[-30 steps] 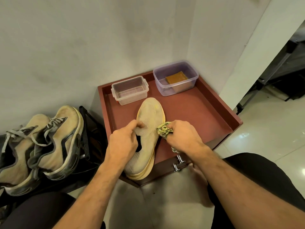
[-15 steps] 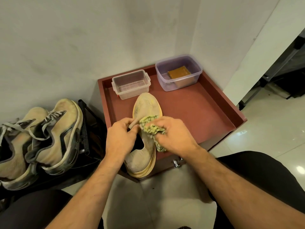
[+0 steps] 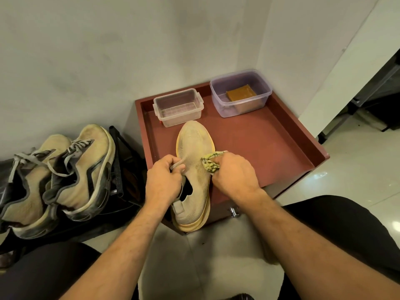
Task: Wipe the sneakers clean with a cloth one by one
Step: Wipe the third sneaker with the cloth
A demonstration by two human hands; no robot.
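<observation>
Sneaker [image 3: 194,148] lies at centre frame on the red table [image 3: 270,148], toe toward the wall, heel over the near edge. Left hand [image 3: 164,182] curls round its lace and collar. Right hand [image 3: 233,174] clutches a bunched green cloth [image 3: 210,162] pressed to the sneaker's right side. Two more sneakers [image 3: 54,176] sit on a black rack at lower left. Two plastic tubs stand at the table's far edge: clear one [image 3: 178,107], purple one [image 3: 240,92] holding a brown block.

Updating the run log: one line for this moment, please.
step: wiping sneaker | left hand: grips collar | right hand: presses cloth on upper | pair: waiting
</observation>
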